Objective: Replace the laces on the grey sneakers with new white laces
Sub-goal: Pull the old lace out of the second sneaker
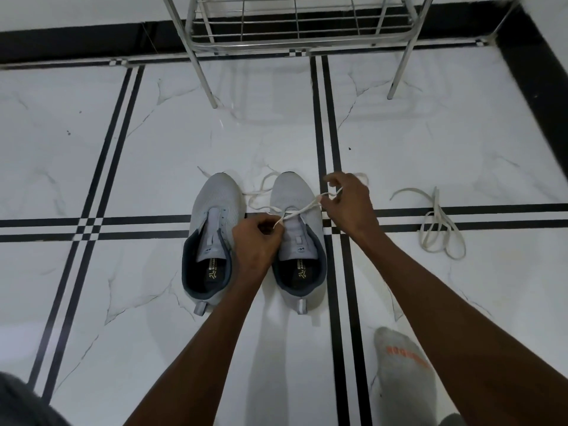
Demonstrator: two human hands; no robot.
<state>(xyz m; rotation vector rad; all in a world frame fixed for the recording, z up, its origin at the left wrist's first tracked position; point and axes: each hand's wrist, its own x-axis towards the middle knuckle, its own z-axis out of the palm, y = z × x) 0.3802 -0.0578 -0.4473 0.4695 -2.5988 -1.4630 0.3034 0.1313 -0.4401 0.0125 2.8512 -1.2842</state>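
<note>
Two grey sneakers stand side by side on the tiled floor, toes pointing away from me. The left sneaker point(215, 229) has no lace in its eyelets. A white lace point(302, 209) crosses the front of the right sneaker point(299, 241). My left hand point(256, 241) pinches one end of that lace between the two shoes. My right hand point(347, 204) pinches the other end just right of the toe. Loose lace loops lie on the floor between the toes.
Another loose white lace point(436, 226) lies in a heap on the floor to the right. A metal wire rack point(295, 35) stands on thin legs beyond the shoes. My foot in a grey sock point(402, 370) rests at the lower right.
</note>
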